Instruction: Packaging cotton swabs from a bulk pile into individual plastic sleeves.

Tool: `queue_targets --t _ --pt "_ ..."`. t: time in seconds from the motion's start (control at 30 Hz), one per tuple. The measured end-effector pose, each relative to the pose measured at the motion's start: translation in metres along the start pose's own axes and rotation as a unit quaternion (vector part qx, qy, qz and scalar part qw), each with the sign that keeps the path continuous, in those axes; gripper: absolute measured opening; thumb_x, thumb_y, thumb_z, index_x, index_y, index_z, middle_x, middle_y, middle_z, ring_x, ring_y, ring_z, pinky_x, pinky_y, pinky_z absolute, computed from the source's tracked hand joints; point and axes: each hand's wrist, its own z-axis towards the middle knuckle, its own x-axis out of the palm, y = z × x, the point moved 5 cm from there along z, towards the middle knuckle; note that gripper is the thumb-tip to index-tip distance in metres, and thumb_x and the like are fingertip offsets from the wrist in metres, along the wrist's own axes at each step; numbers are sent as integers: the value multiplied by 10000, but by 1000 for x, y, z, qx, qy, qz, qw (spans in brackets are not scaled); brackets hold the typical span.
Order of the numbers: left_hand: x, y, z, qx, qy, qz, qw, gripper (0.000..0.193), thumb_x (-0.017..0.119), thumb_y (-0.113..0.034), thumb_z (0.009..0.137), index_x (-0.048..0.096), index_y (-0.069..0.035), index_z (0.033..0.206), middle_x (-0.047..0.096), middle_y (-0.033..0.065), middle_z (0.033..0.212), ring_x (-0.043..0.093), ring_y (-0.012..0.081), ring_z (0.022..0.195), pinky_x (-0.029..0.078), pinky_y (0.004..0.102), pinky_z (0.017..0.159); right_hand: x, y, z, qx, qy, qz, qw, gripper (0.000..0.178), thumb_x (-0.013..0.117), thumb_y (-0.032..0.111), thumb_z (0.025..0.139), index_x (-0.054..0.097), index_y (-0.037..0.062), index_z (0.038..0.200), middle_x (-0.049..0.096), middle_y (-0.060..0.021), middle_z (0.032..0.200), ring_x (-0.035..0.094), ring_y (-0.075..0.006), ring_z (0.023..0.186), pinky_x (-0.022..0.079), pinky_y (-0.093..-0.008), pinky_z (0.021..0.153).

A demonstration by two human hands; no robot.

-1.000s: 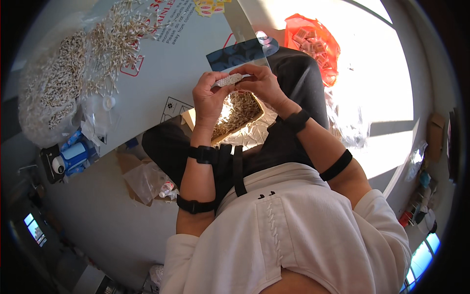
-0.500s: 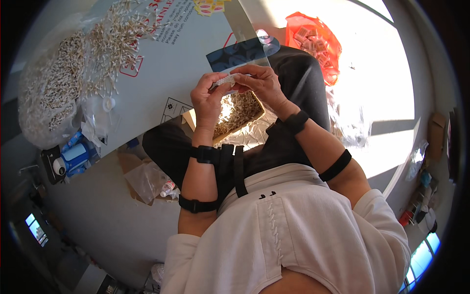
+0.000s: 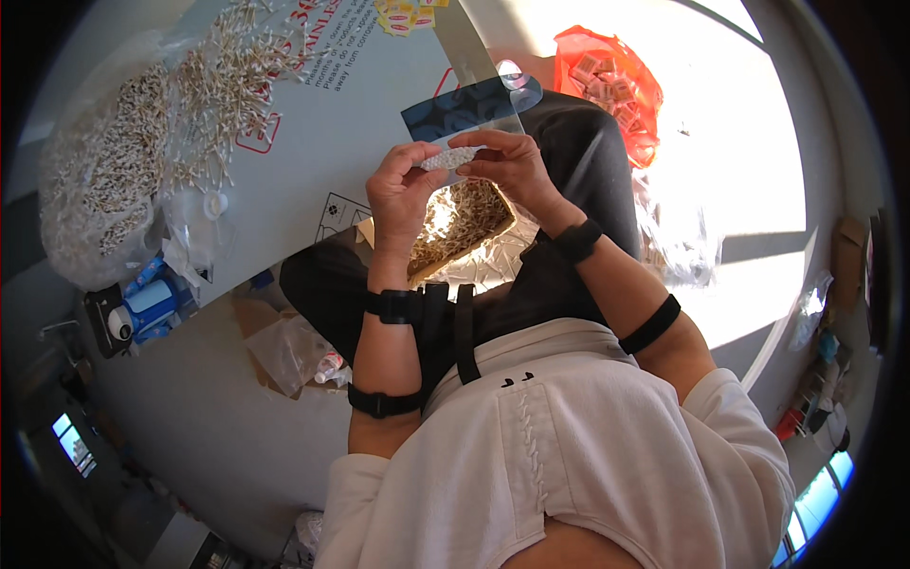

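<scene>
Between my two hands, above my lap, is a small bundle of cotton swabs (image 3: 445, 159), its white tips packed close together in a bumpy oval face. My left hand (image 3: 400, 188) pinches the bundle's left end between thumb and fingers. At the other end my right hand (image 3: 517, 169) grips it the same way. Below them, on my lap, is a shallow box (image 3: 513, 221) holding loose cotton swabs (image 3: 469, 220), partly hidden by my hands and wrists. A heap of more cotton swabs (image 3: 223, 104) lies on the grey tabletop (image 3: 313, 142) to the left.
A clear plastic bag (image 3: 71, 218) full of swabs sits at the table's left edge, near a blue-and-white bottle (image 3: 147, 311). A dark translucent sheet (image 3: 460, 106) lies beyond my hands. Right of my knee is a red bag (image 3: 645, 114) with small packs inside.
The bundle has turned between my fingers, so more of its white tipped face shows. My right fingers have shifted slightly right, uncovering more of it.
</scene>
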Motion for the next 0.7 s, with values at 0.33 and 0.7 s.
queue_targets --t 0.33,0.7 --pt "4 -62 -2 95 -1 94 991 253 717 81 707 658 -6 937 628 53 932 613 131 819 514 246 723 13 28 -14 -37 27 100 994 324 657 -88 804 642 -19 1120 683 -85 987 668 -136 869 558 -259 791" --pt "20 -114 -8 184 24 247 951 301 778 23 640 670 -48 912 627 53 911 594 211 861 494 317 742 32 53 -29 -145 40 -19 988 311 629 -120 806 626 -47 1108 624 -60 1053 619 -125 973 526 -266 864"
